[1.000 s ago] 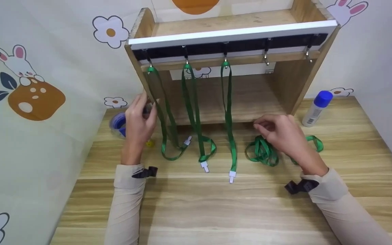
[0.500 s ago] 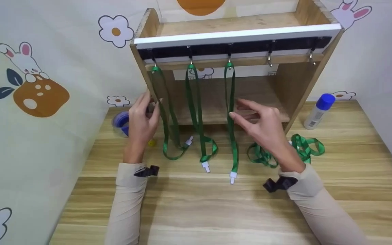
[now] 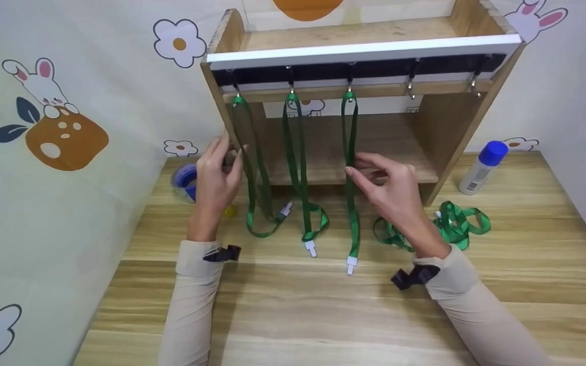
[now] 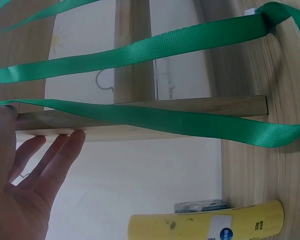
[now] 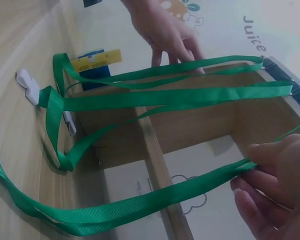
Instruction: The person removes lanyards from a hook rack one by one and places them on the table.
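Observation:
Three green lanyards with white clips hang from the left, second and middle hooks of a wooden shelf (image 3: 463, 117). My right hand (image 3: 392, 190) pinches the middle lanyard (image 3: 355, 223) between thumb and fingertips, about halfway down; the right wrist view shows the strap (image 5: 140, 202) running through that pinch. On the other side, my left hand (image 3: 216, 173) grips the shelf's left side panel, thumb at the front edge and fingers (image 4: 65, 155) on the outer face. The left lanyard (image 4: 190, 125) passes close by that thumb. The second lanyard (image 3: 293, 168) hangs between the hands.
Bunched green lanyards (image 3: 458, 226) lie on the table, partly behind my right wrist. A white bottle with a blue cap (image 3: 481, 170) stands right of the shelf. Left of it are a tape roll (image 3: 183, 178) and a yellow tube (image 4: 205, 222). Two right hooks (image 3: 411, 89) hold nothing.
My right hand has moved left from the shelf's lower right front to the middle lanyard and now pinches it. My left hand has stayed on the side panel. The head view has shifted slightly.

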Demonstrator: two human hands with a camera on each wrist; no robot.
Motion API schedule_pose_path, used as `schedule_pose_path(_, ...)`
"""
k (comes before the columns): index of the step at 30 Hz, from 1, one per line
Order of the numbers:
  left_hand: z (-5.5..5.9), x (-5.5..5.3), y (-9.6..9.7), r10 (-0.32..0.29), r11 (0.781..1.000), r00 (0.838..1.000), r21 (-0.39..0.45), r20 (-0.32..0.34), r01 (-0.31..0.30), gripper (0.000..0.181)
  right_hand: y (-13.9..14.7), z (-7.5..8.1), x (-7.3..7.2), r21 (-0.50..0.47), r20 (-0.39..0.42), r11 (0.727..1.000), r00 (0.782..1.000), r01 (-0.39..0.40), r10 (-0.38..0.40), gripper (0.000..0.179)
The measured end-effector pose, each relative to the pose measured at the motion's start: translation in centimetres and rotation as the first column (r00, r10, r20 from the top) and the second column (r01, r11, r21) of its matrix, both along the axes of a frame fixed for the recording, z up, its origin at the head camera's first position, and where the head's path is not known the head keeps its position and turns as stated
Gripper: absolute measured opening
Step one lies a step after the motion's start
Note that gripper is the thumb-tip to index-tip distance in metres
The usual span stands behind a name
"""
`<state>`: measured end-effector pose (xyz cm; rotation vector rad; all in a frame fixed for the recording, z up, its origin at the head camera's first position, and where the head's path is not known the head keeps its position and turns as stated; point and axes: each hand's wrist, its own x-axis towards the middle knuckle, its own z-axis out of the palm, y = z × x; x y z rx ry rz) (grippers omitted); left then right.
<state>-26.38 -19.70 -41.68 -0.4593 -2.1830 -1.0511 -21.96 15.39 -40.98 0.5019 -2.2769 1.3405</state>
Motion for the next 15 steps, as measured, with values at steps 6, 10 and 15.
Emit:
schedule_pose_path(6,-0.03,-0.14,-0.06,-0.006,1.0,1.0,-0.018,-0.015,0.006,0.037,0.17,-0.06,0.01,-0.034,-0.014,0.999,1.0,-0.007,0.006,0.027)
schedule_pose_path(10,-0.03,-0.18,-0.04,0.001,1.0,0.999,-0.03,-0.039,-0.002,0.033,0.19,-0.11,-0.14,-0.057,-0.032,0.998,0.999,-0.02,0.019,0.025)
schedule_pose_path(15,-0.04,-0.15,-0.03,0.008,0.999,0.999,-0.035,-0.037,-0.009,0.033,0.22,0.07,-0.34,-0.133,-0.112,0.99,0.993,-0.053,0.038,0.019)
